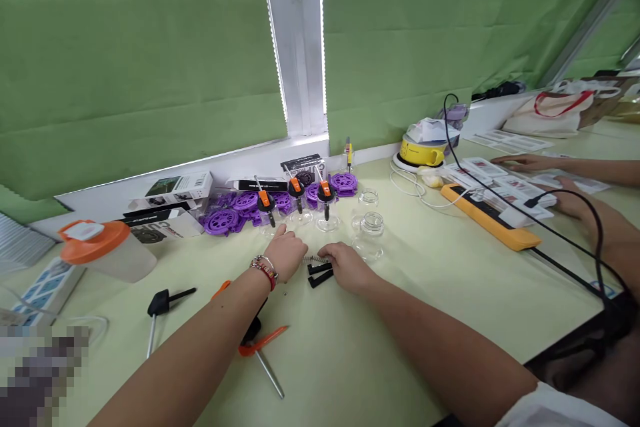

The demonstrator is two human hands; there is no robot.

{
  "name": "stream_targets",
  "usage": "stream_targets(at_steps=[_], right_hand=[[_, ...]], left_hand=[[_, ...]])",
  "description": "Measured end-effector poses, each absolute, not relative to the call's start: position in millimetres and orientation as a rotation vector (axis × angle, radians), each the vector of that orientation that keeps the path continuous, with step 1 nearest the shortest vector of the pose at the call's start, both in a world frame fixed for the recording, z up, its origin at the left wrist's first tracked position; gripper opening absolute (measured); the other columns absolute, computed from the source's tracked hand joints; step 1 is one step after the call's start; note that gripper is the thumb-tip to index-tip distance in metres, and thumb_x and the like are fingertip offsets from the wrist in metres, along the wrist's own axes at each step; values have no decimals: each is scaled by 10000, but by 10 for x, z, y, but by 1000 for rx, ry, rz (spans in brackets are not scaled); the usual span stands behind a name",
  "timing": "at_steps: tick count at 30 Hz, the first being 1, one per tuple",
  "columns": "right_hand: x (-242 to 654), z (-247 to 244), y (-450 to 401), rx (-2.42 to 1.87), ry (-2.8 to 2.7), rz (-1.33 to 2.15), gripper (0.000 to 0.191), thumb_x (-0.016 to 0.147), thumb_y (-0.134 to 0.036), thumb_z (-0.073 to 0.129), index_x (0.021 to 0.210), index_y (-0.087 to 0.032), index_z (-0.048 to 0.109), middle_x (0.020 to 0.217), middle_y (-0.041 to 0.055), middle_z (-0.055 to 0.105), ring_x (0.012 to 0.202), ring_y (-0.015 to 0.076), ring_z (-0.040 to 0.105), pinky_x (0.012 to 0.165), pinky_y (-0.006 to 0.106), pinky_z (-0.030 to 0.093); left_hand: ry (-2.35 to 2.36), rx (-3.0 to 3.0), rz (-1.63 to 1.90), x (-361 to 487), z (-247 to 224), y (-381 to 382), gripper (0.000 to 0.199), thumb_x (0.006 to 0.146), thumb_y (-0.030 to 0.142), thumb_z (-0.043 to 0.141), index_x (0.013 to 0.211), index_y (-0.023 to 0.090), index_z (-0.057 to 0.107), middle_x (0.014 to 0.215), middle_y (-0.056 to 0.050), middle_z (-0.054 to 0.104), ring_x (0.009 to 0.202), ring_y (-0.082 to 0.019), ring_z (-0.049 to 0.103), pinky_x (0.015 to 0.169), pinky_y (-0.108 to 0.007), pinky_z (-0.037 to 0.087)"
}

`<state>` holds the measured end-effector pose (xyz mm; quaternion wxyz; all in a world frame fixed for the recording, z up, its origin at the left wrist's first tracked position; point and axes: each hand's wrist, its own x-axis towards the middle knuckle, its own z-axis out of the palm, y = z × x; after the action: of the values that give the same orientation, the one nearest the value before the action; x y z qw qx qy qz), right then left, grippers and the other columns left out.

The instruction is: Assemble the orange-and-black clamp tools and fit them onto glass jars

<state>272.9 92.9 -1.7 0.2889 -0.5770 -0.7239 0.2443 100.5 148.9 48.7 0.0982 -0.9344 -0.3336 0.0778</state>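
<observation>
A thin coiled metal spring (315,259) spans the gap between my two hands. My left hand (286,255), wearing bracelets at the wrist, is closed with its fingertips at the spring's left end. My right hand (351,268) is closed at the spring's other end. Two black plastic bars (320,275) lie just below the spring, and their right ends run up against my right fingers. Under my left forearm are orange and black parts with a metal rod (270,373), partly hidden. A tiny piece (285,293) lies near my left wrist.
Glass jars (371,233) and several orange-and-black tops on glass stand ahead, before purple discs (225,220). At left are an orange-lidded shaker (110,250) and a black-handled rod (160,303). A yellow power strip (490,217), cables and another person's arms (590,167) are at right.
</observation>
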Motion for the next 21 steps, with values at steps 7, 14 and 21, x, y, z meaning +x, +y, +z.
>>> stream_targets(at_steps=[7, 14, 21], right_hand=[[2728, -10, 926, -1535, -1954, 659, 407, 777, 11, 425, 1021, -188, 683, 1006, 75, 677, 984, 204, 586, 855, 299, 450], [2716, -23, 930, -1494, -1993, 632, 439, 790, 1, 408, 1063, -196, 689, 1031, 67, 688, 995, 220, 580, 854, 309, 447], [2697, -57, 964, -1362, -2130, 520, 392, 796, -10, 425, 977, -190, 723, 1061, 51, 689, 990, 218, 572, 891, 321, 423]], left_hand=[[-1103, -2733, 290, 1076, 506, 1506, 165, 628, 3, 551, 608, 166, 574, 582, -51, 637, 661, -205, 607, 803, -373, 306], [-1166, -2724, 294, 1111, 511, 1511, 185, 651, -4, 505, 668, 154, 600, 651, -84, 676, 685, -224, 633, 794, -376, 308], [-1168, -2735, 274, 1097, 488, 1527, 180, 662, -2, 500, 687, 150, 593, 662, -84, 678, 682, -236, 640, 781, -379, 314]])
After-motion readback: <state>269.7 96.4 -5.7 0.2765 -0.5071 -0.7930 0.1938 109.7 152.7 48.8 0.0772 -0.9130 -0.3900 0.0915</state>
